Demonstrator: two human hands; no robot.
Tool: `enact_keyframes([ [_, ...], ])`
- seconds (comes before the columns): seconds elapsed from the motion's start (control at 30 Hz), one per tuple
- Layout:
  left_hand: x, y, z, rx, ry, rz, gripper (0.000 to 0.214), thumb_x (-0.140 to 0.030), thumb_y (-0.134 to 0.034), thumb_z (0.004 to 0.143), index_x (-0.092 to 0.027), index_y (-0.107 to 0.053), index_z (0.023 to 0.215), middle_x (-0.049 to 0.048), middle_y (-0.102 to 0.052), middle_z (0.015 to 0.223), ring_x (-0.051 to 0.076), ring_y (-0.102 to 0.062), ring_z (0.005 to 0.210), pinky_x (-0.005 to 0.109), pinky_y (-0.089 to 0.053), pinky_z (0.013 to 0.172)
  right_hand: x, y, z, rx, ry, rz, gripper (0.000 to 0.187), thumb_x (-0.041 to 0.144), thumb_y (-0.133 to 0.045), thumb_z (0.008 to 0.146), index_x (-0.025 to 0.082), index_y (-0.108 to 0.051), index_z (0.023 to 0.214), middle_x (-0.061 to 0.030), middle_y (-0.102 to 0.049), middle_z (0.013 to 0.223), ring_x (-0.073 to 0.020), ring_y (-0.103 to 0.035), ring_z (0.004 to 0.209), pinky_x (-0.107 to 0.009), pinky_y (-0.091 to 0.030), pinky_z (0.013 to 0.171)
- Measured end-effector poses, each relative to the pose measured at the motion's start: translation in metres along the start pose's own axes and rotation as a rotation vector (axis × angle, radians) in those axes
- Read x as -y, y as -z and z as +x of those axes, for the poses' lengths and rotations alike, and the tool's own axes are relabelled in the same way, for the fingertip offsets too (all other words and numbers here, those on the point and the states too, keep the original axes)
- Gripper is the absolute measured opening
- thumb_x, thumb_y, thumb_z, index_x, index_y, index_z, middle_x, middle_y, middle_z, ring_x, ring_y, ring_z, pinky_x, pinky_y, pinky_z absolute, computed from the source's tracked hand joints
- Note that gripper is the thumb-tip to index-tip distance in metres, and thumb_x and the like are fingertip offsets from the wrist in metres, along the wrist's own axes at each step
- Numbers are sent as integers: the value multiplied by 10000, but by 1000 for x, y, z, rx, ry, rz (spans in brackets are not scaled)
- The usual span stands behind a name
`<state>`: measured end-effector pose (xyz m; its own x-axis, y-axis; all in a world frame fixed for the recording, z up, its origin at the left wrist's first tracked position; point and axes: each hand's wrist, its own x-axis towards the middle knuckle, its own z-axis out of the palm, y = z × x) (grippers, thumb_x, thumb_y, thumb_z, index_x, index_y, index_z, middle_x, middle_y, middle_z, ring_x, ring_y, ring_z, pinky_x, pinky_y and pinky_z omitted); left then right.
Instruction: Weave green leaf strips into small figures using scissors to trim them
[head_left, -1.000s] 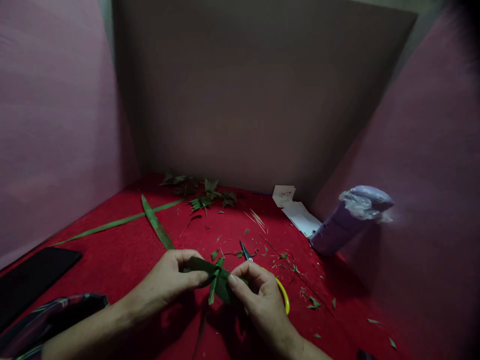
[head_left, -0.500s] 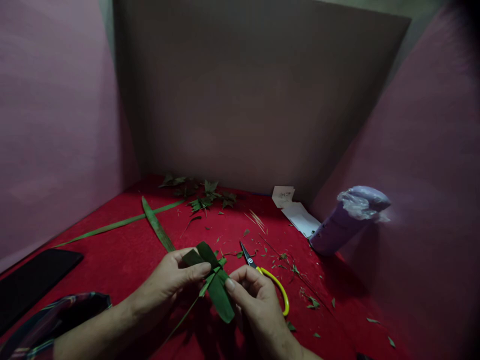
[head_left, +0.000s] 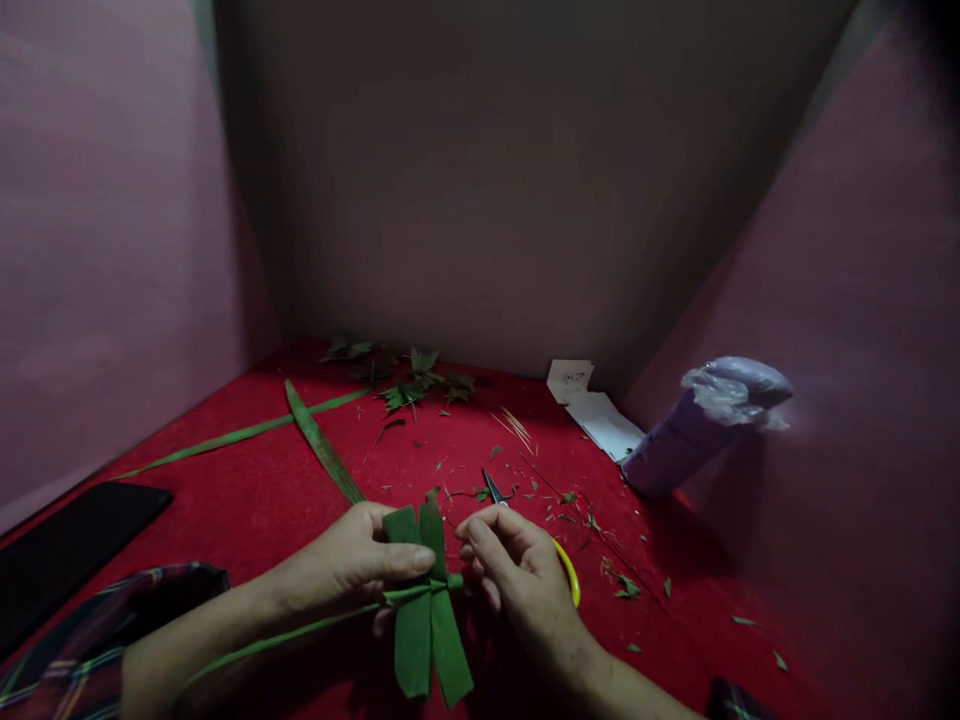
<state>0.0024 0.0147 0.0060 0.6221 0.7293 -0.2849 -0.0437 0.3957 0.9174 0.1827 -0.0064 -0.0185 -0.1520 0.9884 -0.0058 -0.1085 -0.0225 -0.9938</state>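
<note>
Pinched between the thumb and fingers of my left hand (head_left: 375,550) is a folded green leaf figure (head_left: 416,645). Its flat blades spread above and below a narrow knotted middle, and a long thin strip trails from it toward the lower left. My right hand (head_left: 517,575) is just right of the knot, thumb and fingertips drawn together; whatever they hold, if anything, is too small to make out. Behind that hand lie yellow-handled scissors (head_left: 568,572), partly hidden, with their dark blades (head_left: 493,488) pointing away from me.
On the red cloth (head_left: 255,510) lie long leaf strips (head_left: 322,440), lobed leaves (head_left: 420,385), thin sticks (head_left: 517,428) and scattered leaf scraps (head_left: 626,588). A black flat object (head_left: 82,550) sits left. White papers (head_left: 604,425) and a purple container with plastic wrap (head_left: 675,440) stand at right.
The leaf figure has turned so its blades point more up and down, and both lower blades show. My right fingers have moved off the blade to the knot's right side.
</note>
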Motion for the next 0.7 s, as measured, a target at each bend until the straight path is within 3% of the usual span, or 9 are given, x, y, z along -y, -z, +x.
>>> enact_keyframes([
  [0.1, 4, -3, -1, 53, 9, 62, 241, -342, -645, 707, -129, -612, 599, -38, -496, 438, 61, -401, 338, 182, -287, 356, 4, -1, 0, 55, -9, -5, 253, 391, -592, 786, 162, -524, 703, 41, -480, 598, -71, -437, 493, -181, -342, 463],
  [0.23, 8, -5, -2, 34, -24, 115, 247, -356, -641, 705, -136, -604, 597, -48, -467, 447, 53, -345, 336, 183, -257, 340, 7, -4, -2, 124, -66, -30, 249, 339, -643, 720, 157, -491, 642, 56, -446, 534, -66, -385, 470, -178, -296, 443],
  [0.37, 10, -4, -3, 11, -50, 90, 240, -346, -669, 686, -133, -608, 594, -63, -415, 468, 52, -308, 401, 185, -220, 390, 7, -6, -2, 105, -73, 10, 246, 329, -648, 697, 155, -494, 618, 67, -416, 501, -57, -341, 448, -174, -269, 424],
  [0.53, 8, -3, 1, -24, -77, 84, 245, -334, -663, 707, -145, -687, 862, -21, -563, 580, 59, -398, 464, 173, -257, 447, 3, -6, -2, 14, -85, 171, 231, 335, -655, 708, 169, -503, 652, 75, -431, 496, -47, -337, 407, -165, -264, 389],
  [0.7, 1, -4, -1, 85, -20, -85, 291, -291, -622, 759, -142, -652, 1008, 48, -633, 764, 100, -539, 589, 197, -386, 549, 2, -5, -2, -46, -85, 220, 222, 337, -677, 699, 161, -543, 675, 67, -470, 518, -38, -359, 394, -153, -281, 370],
])
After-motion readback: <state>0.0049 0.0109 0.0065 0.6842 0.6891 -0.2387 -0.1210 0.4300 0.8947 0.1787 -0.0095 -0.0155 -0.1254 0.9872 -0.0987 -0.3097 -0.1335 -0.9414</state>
